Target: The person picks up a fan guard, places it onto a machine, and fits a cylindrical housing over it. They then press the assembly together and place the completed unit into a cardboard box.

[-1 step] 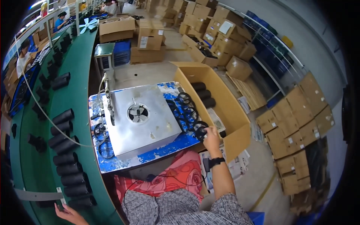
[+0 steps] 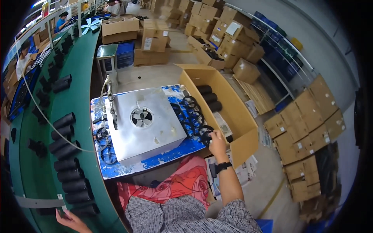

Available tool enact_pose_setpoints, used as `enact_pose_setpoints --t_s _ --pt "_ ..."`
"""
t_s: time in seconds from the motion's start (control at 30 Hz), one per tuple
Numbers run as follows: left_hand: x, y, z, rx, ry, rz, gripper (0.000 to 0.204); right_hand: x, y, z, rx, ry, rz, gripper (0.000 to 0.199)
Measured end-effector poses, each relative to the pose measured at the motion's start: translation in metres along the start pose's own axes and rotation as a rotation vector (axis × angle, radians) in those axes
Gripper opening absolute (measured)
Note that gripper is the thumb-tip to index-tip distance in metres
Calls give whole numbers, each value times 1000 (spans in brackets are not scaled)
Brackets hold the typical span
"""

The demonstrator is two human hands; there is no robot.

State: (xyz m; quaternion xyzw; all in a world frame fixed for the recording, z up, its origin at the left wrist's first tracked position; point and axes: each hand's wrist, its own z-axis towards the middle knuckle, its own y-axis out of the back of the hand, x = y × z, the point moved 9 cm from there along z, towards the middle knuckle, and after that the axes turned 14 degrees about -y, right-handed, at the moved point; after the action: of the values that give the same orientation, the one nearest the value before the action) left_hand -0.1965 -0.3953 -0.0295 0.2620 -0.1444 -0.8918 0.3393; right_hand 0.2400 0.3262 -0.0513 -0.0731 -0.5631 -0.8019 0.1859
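Observation:
My right hand point(image 2: 216, 140) grips a black ring-shaped part point(image 2: 204, 133) at the right edge of a blue and white worktable point(image 2: 171, 153). Several more black rings point(image 2: 190, 106) lie in a row along that edge. A square metal box point(image 2: 155, 132) with a round fan opening point(image 2: 141, 116) fills the middle of the table. My left hand point(image 2: 70, 220) rests at the lower left on the green conveyor point(image 2: 79, 73), beside black cylinders point(image 2: 77, 194). Whether it holds anything is not visible.
An open cardboard box point(image 2: 237, 116) holding black cylinders point(image 2: 210, 99) stands right of the table. Stacked cartons point(image 2: 311, 124) line the right wall and the back. More black cylinders point(image 2: 64, 126) lie on the conveyor. Other people point(image 2: 23, 60) work at the far left.

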Motion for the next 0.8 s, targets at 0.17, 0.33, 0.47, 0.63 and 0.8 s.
enact_pose_setpoints --t_s 0.17,0.33,0.47,0.63,0.8 --pt "-126 -75 27 -28 136 -599 35 -3 -35 7 138 175 -147 25" --pt "-266 -121 35 308 -165 -724 28 28 42 2 43 183 62 25" --pt "-372 -161 2 791 -306 -934 20 51 90 -5 289 47 620 23" --pt "-445 -232 -31 1015 448 -1438 33 123 57 -39 978 -213 1200 33" --pt "-450 -240 -47 1134 874 -1521 37 172 17 -77 1182 3 1237 42"
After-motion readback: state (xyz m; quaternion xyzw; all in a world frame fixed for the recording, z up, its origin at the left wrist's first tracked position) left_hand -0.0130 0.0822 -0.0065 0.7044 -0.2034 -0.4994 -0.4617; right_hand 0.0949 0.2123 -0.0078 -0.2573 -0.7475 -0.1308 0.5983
